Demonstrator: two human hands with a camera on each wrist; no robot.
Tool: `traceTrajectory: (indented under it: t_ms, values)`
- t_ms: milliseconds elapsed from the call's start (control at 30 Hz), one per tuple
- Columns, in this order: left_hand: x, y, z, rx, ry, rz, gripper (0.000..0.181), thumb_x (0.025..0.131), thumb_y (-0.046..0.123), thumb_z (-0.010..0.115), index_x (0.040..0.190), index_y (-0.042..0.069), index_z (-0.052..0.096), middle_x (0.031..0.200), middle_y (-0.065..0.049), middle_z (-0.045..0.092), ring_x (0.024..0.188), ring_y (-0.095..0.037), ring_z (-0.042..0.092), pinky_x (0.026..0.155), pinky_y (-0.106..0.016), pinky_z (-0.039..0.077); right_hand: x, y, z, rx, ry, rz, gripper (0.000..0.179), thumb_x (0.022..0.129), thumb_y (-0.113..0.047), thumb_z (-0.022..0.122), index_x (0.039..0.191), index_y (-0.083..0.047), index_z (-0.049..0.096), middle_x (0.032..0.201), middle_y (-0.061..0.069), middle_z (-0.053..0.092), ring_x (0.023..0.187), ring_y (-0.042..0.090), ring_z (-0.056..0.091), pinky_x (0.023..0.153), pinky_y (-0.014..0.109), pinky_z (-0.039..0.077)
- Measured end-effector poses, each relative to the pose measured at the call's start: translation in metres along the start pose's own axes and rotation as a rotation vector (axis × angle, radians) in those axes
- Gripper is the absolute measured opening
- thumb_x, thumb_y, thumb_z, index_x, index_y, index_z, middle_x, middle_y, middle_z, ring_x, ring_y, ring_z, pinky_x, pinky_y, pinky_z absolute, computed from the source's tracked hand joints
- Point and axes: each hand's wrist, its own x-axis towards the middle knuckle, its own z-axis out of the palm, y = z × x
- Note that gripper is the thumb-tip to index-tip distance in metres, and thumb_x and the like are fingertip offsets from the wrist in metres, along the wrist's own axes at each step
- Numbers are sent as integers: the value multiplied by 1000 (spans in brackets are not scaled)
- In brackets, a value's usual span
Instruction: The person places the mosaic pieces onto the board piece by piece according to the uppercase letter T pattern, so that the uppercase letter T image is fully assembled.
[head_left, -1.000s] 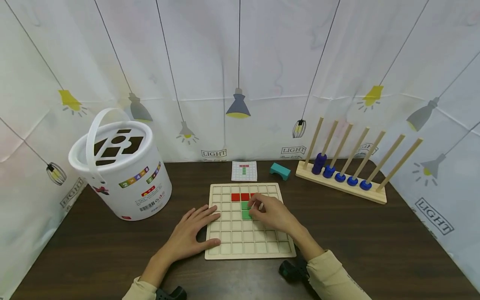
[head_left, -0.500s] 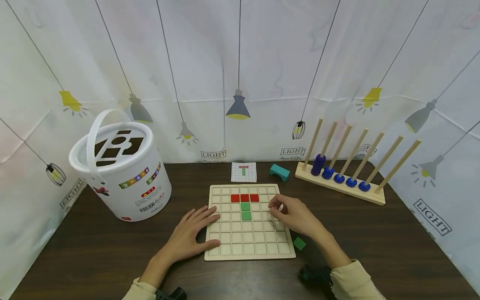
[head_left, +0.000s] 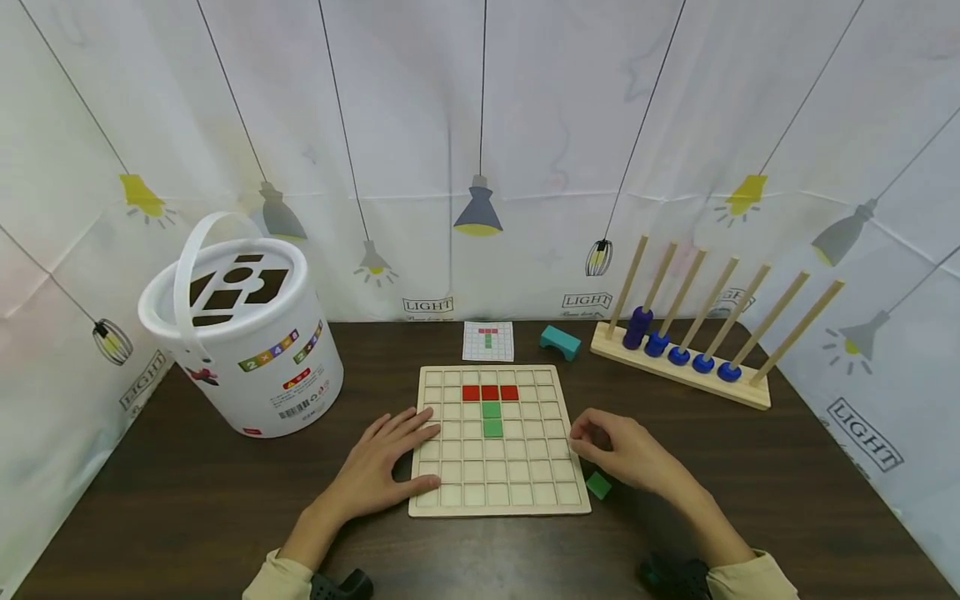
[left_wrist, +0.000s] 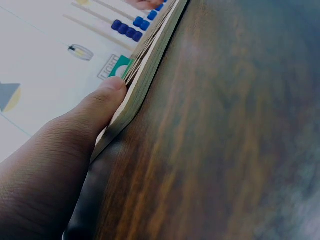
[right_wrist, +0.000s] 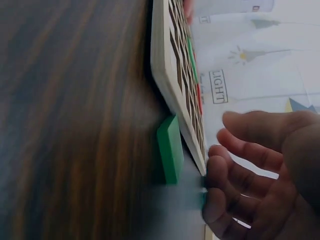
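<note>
A wooden grid board [head_left: 498,498] lies on the dark table with three red tiles [head_left: 490,392] in a row and two green tiles [head_left: 492,417] below the middle one. My left hand [head_left: 381,458] rests on the board's left edge with fingers spread; in the left wrist view its thumb [left_wrist: 102,102] lies over the rim. Beside the right edge, my right hand [head_left: 628,450] hovers with loosely bent fingers and nothing in them. A loose green tile [head_left: 598,486] lies by the board's lower right edge, just below that hand; the right wrist view shows this green tile [right_wrist: 171,150] close up.
Behind the board lies a pattern card [head_left: 488,342] with a small red and green T. A teal arch block [head_left: 560,342] is to its right. A wooden peg stand [head_left: 678,367] with blue beads stands back right, a white bucket [head_left: 247,358] at left.
My right hand has drawn away from the green tiles on the board, moving right past its edge. The loose green tile has come into sight. My left hand has stayed put.
</note>
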Motion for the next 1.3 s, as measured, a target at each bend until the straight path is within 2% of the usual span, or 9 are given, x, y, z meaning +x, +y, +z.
traceTrajectory:
  t_ms: [200,300,567,733,967,1133,1300]
  values:
    - [0,-1,0,0,8,11,72,82,65,57,143,28,43,152,4,36,141,-25,33,113,-54,24,-14,7,-7,-16,-134,-42,22,90,-31,64,102,-13,59,77,-6,54,62,2,46,54,20,40]
    - [0,-1,1,-3,12,12,72,82,65,57,143,28,43,152,3,36,141,-25,33,113,-55,24,-19,9,-10,-27,-207,-58,31,88,-36,65,107,-13,56,81,-5,54,68,2,48,58,20,42]
    - [-1,-1,2,-21,2,10,73,82,65,57,143,28,43,152,3,36,141,-26,33,113,-56,24,-24,8,-16,0,-326,-57,32,84,-30,71,106,-13,55,88,0,53,75,7,50,63,21,43]
    - [0,-1,1,-4,12,11,73,82,65,58,143,28,44,152,3,37,141,-26,34,112,-56,24,-23,9,-17,12,-340,-36,29,83,-27,72,102,-14,53,88,0,51,75,7,49,62,21,43]
    - [-5,0,5,-1,-19,-3,72,83,66,55,143,30,42,152,4,36,141,-25,32,113,-54,23,-23,12,-15,32,-349,-30,31,82,-27,74,96,-13,50,83,1,53,71,5,50,59,21,43]
    - [-2,0,3,-8,-13,-9,73,82,67,56,143,30,42,152,6,35,142,-23,31,114,-53,23,-22,14,-16,3,-346,-22,27,85,-27,71,97,-16,50,81,-2,54,69,4,49,58,21,42]
    - [0,-1,0,-11,-10,-3,73,82,66,56,143,29,43,152,5,36,142,-23,32,115,-53,23,-20,15,-17,7,-338,-59,21,88,-21,66,101,-16,50,80,-5,52,68,4,47,57,20,42]
